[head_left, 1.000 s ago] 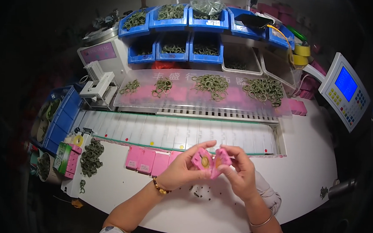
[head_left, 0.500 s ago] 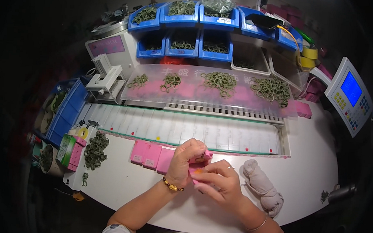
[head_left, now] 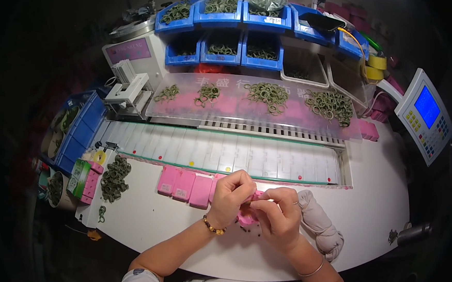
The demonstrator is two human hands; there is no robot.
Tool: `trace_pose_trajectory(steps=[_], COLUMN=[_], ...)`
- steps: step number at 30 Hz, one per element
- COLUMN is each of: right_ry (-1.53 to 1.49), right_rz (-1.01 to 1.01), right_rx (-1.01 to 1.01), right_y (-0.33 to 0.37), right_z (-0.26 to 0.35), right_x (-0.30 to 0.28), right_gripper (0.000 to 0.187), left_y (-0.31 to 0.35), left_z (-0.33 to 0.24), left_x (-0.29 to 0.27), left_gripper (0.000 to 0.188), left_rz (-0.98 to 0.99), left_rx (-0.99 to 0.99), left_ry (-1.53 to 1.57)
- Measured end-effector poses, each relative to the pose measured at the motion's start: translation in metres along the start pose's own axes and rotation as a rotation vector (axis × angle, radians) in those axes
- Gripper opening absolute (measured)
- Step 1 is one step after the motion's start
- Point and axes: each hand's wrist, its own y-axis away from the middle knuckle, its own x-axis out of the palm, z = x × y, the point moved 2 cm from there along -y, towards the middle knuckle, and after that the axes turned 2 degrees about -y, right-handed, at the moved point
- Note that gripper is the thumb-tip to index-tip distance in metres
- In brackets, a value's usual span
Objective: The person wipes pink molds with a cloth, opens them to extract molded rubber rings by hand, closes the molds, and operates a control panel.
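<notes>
Above the near middle of the white table, my left hand [head_left: 231, 195] is closed on a pink rubber mold [head_left: 247, 217], which is partly hidden behind the fingers. My right hand [head_left: 282, 217] faces it from the right, thumb and forefinger pinched together at the mold. What sits between those fingertips is too small to make out. A few dark bits lie on the table just below the mold. Left of my left hand, several pink mold blocks [head_left: 183, 184] stand in a row. A rolled beige cloth [head_left: 322, 224] rests beside my right hand.
Green ring pieces [head_left: 115, 178] are heaped at the left, near a green box [head_left: 80, 178]. A slotted white tray [head_left: 209, 153] spans the middle; behind it a clear sheet [head_left: 228, 110] bears several ring piles. Blue bins [head_left: 220, 58] line the back. A control panel [head_left: 424, 117] stands right.
My left hand has moved slightly right and closed more tightly. My right hand's fingers have risen from inside the mold into a pinch. The dark bits below the mold now show more clearly.
</notes>
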Motion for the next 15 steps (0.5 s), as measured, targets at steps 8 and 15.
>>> trace_pose_trajectory(steps=[8, 15], right_ry=[-0.174, -0.226], right_rz=[0.108, 0.1], right_rx=[-0.071, -0.022], right_y=[-0.001, -0.001], right_z=[0.0, 0.004], right_x=[0.006, 0.008], right_gripper=[0.023, 0.023], left_y=[-0.008, -0.006], left_z=[0.005, 0.009], left_x=[-0.007, -0.009], left_gripper=[0.01, 0.012], left_rz=[-0.214, -0.259], left_rx=[-0.048, -0.242], left_ry=[0.152, 0.409])
